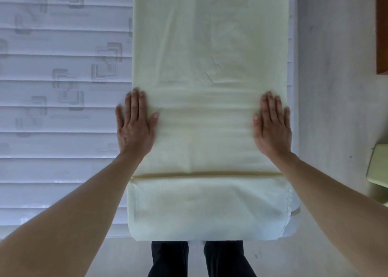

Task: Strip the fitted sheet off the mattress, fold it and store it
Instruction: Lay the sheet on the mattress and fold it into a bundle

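Both arms reach fwd, palms down; left hand (135, 123) and right hand (273, 125) lie flat, fingers spread, no grip closed; 2 hands, 1 pale yellow folded cotton fitted sheet (210, 66); it lies as long strip on white quilted mattress (63, 108), between hands, under their inner fingers.

Bare forearms, no sleeves, ring (134, 108) on left hand (135, 127), dark trousers (170, 260)

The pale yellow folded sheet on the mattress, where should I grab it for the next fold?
Probably the near end of the pale yellow folded sheet, hanging over the mattress edge: pinch its two corners from your side, then carry them away.
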